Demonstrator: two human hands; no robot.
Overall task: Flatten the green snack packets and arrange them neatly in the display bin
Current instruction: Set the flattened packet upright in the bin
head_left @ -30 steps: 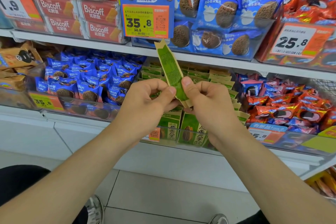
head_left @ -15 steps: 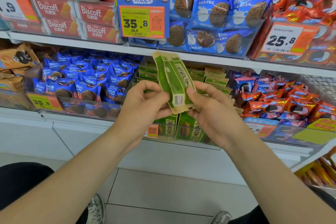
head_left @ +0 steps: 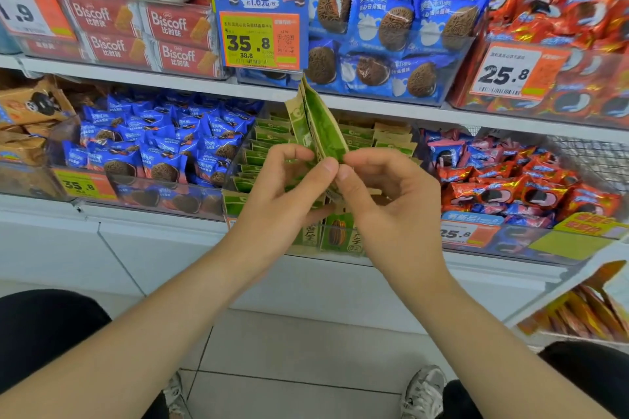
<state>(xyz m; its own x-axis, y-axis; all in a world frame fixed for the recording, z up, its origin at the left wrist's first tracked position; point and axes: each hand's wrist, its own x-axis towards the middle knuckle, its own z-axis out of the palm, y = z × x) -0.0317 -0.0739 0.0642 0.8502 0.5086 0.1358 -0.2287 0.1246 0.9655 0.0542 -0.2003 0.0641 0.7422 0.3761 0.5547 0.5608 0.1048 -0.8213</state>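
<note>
Pinching one green packet (head_left: 324, 127)

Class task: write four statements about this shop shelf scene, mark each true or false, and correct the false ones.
1. The left hand and right hand both pinch a green packet. True.
2. That packet lies flat in the bin. False: the hands hold it upright.
3. Blue packets sit left of the stocked green packets. True.
4. The Biscoff boxes stand on the lower shelf. False: they are on the upper shelf.
</note>
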